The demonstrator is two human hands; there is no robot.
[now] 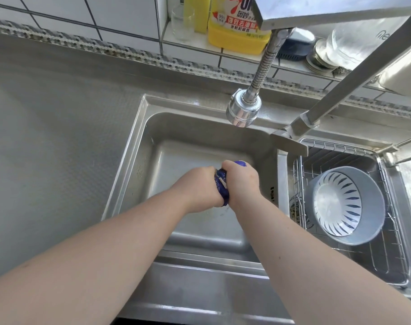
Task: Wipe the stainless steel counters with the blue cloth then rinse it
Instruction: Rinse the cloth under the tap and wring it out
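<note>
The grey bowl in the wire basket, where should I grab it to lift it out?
Grab the grey bowl by its upper rim, coming from above. It lies tilted in the wire basket with its opening facing up and left, so the rim is bare and easy to pinch. Both hands are busy holding the blue cloth.

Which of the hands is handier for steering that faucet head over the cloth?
Probably the right hand: it grips the blue cloth on the side nearer the faucet head. The left hand sits slightly farther away.

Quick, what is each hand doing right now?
Left hand: closed, gripping one end of the bunched blue cloth over the sink.
Right hand: closed, gripping the other end of the same cloth.
</note>
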